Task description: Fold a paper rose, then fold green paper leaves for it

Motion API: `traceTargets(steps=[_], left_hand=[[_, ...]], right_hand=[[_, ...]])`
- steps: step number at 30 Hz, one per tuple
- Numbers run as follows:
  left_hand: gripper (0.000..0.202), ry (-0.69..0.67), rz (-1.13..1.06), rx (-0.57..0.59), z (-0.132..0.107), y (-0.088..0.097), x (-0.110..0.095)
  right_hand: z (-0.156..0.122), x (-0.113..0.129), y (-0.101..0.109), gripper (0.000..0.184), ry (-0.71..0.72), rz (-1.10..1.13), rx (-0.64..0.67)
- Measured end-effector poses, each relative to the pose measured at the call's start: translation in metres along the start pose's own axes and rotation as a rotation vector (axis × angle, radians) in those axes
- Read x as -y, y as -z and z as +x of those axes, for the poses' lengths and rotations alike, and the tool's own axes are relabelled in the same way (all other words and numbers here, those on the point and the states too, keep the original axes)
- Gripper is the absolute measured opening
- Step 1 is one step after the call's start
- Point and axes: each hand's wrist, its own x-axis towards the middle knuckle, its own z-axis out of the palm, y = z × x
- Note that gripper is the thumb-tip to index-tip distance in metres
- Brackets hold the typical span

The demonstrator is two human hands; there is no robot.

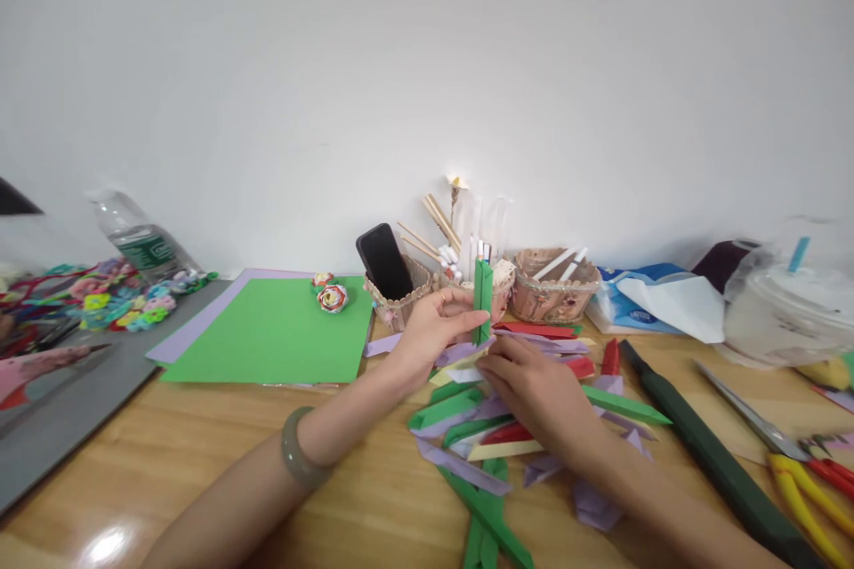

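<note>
My left hand, with a ring and a bangle at the wrist, pinches a folded green paper strip and holds it upright above the pile. Just below and to the right, my right hand has its fingers closed near the strip's lower end, beside a purple strip. What lies between those fingers is hidden. Under both hands spreads a loose pile of folded strips in green, purple, red and cream, among them a purple strip, a green strip and a red strip.
Green paper sheets with small paper rosettes lie left. Behind stand baskets holding a phone, sticks and pens, including a right basket. A dark green long tool, scissors and a lidded cup are right.
</note>
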Motion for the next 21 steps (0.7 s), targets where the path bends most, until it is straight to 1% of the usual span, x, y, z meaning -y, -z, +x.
traceTargets(steps=[5,7,9,10,12,14,17,21], left_hand=[[0.026,-0.133,-0.037,-0.127,0.001,0.002,-0.003],[0.025,-0.138,-0.035,-0.146,0.000,0.002,-0.002],[0.027,-0.093,-0.039,-0.121,-0.001,0.001,0.002],[0.028,-0.065,-0.040,-0.098,-0.001,0.000,0.004],[0.029,-0.014,-0.042,-0.047,-0.004,-0.003,0.008],[0.030,0.030,-0.038,-0.008,-0.007,-0.006,0.009],[0.033,0.089,-0.038,0.029,-0.011,-0.011,0.009],[0.037,0.131,-0.017,0.048,-0.014,-0.014,0.009]], right_hand=[[0.003,-0.006,0.012,0.021,-0.053,0.104,-0.194],[0.006,-0.008,0.022,0.020,-0.112,0.155,-0.266],[0.010,-0.008,0.031,0.020,-0.218,0.261,-0.310],[0.011,-0.008,0.035,0.020,-0.281,0.358,-0.320],[0.014,-0.007,0.040,0.023,-0.406,0.627,-0.330],[0.015,-0.005,0.040,0.027,-0.469,0.818,-0.311],[0.015,-0.004,0.035,0.027,-0.468,0.825,-0.265],[0.013,-0.003,0.028,0.023,-0.462,0.760,-0.264]])
